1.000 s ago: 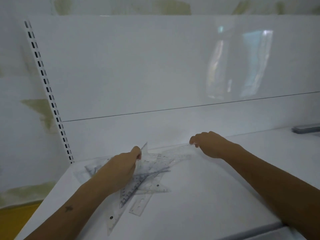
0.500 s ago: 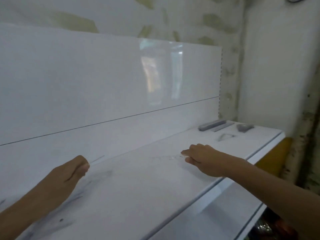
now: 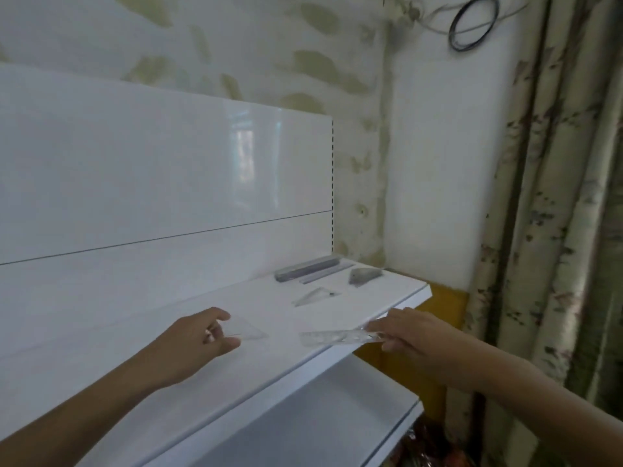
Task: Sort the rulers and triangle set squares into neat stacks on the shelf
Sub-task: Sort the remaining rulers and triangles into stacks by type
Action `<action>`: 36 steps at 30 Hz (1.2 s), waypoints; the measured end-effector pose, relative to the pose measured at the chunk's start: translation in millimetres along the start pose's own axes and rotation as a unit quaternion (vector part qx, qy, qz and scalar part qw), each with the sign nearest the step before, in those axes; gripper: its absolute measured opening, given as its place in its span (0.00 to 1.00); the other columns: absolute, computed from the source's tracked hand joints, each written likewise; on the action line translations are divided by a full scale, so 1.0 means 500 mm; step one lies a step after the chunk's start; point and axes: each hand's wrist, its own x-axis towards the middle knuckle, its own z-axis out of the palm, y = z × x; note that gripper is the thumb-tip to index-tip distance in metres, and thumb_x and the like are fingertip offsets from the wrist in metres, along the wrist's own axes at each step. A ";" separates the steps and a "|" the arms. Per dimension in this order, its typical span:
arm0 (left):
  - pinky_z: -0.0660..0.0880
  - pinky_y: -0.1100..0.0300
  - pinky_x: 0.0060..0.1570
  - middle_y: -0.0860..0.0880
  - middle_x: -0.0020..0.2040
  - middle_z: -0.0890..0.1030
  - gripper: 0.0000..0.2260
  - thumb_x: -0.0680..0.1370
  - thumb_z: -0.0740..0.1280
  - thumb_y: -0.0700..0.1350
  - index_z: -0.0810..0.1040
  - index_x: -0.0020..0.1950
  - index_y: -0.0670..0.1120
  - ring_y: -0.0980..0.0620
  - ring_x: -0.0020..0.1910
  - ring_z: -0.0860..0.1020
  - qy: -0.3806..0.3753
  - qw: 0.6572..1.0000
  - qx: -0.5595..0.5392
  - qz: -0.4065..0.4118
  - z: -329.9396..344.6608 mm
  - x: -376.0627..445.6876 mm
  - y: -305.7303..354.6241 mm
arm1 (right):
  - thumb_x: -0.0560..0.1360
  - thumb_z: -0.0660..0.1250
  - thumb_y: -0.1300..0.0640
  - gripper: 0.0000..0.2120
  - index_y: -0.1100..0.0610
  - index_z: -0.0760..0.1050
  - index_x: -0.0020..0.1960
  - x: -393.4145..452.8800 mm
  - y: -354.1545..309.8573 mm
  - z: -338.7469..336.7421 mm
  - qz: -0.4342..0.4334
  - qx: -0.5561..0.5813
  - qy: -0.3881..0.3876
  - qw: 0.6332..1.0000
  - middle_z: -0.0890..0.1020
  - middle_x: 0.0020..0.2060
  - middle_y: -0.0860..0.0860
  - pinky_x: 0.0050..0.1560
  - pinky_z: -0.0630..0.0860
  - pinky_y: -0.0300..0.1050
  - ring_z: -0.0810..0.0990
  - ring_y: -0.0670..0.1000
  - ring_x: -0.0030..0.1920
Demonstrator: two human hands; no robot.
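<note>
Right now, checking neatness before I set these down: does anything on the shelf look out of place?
One clear triangle set square lies alone mid-shelf, apart from the grey ruler stack and triangle pile at the back.

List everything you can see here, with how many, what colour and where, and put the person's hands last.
ruler stack: one, grey, far end of the top shelf by the back panel
loose ruler: one, clear grey, just in front of that stack
set square stack: one, grey, far right of the shelf
lone set square: one, clear, mid shelf
held set square: one, clear
held ruler: one, clear, over the shelf's front edge
shelf: white, another below
cable coil: one, black, on the wall
curtain: patterned, right
left hand: pinches the set square
right hand: holds the ruler
</note>
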 end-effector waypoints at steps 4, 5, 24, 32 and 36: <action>0.71 0.66 0.42 0.59 0.52 0.77 0.18 0.75 0.68 0.56 0.71 0.62 0.55 0.60 0.46 0.76 -0.020 1.000 0.009 -0.006 0.058 0.072 0.068 | 0.80 0.58 0.47 0.15 0.40 0.68 0.66 -0.032 0.094 -0.033 -0.001 0.021 -0.009 1.000 0.72 0.52 0.34 0.54 0.66 0.32 0.69 0.36 0.55; 0.71 0.65 0.43 0.58 0.52 0.77 0.18 0.75 0.67 0.56 0.70 0.63 0.54 0.59 0.46 0.76 -0.022 1.000 0.014 -0.005 0.068 0.091 0.083 | 0.80 0.59 0.47 0.15 0.40 0.68 0.66 -0.034 0.115 -0.036 0.005 0.025 -0.010 1.000 0.73 0.55 0.35 0.55 0.67 0.32 0.70 0.36 0.56; 0.69 0.68 0.39 0.56 0.45 0.75 0.22 0.77 0.64 0.55 0.67 0.69 0.52 0.60 0.39 0.73 -0.012 0.998 0.041 0.046 0.210 0.549 0.133 | 0.76 0.63 0.43 0.12 0.34 0.69 0.59 0.195 0.496 -0.029 0.079 0.076 0.008 0.994 0.75 0.47 0.38 0.52 0.75 0.40 0.74 0.39 0.48; 0.70 0.70 0.37 0.58 0.48 0.77 0.22 0.72 0.63 0.63 0.69 0.65 0.58 0.60 0.36 0.75 -0.025 0.999 0.021 0.020 0.230 0.600 0.091 | 0.76 0.66 0.47 0.11 0.38 0.71 0.58 0.374 0.562 0.007 -0.021 0.098 0.009 0.995 0.75 0.48 0.34 0.50 0.71 0.31 0.72 0.34 0.52; 0.71 0.70 0.39 0.60 0.48 0.77 0.26 0.67 0.62 0.69 0.71 0.61 0.60 0.58 0.41 0.76 0.008 1.000 0.022 -0.016 0.225 0.598 0.079 | 0.76 0.68 0.51 0.10 0.44 0.75 0.57 0.479 0.587 0.016 -0.065 0.136 0.029 0.988 0.76 0.49 0.39 0.47 0.70 0.29 0.73 0.35 0.50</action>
